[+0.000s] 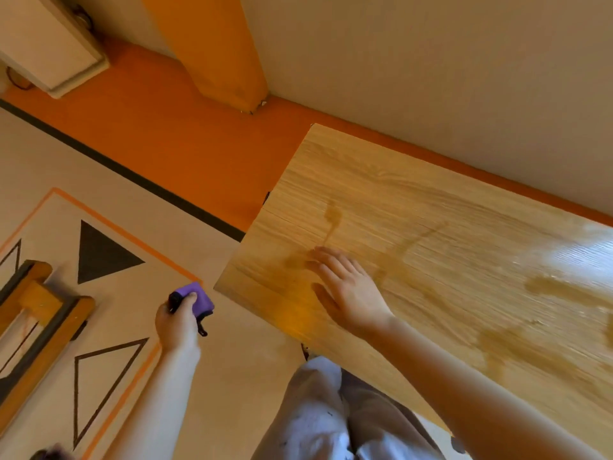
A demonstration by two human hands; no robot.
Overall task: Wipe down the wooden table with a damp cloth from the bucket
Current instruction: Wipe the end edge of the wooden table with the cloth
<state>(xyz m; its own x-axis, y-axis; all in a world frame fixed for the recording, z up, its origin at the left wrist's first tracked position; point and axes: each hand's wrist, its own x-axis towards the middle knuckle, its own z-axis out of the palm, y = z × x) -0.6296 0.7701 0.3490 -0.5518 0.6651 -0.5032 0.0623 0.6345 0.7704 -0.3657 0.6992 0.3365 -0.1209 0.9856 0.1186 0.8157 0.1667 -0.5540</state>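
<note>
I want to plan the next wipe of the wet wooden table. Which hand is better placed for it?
Right. The right hand lies flat on the wooden table, beside wet streaks. The left hand is off the table, over the floor, holding a purple object. No cloth is visible.

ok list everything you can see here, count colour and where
wooden table: one, light oak grain with wet streaks, right half of the view against the wall
purple object: one, purple with black parts, held over the floor left of the table corner; what it is cannot be told
rug: one, beige with orange border and black triangles, on the floor at left
wooden furniture: one, orange-brown with dark edges, far left on the rug
radiator: one, cream, top left on the wall
trouser legs: light grey, bottom centre
left hand: gripping the purple object
right hand: flat on the table near its corner, no cloth visible under it
</note>
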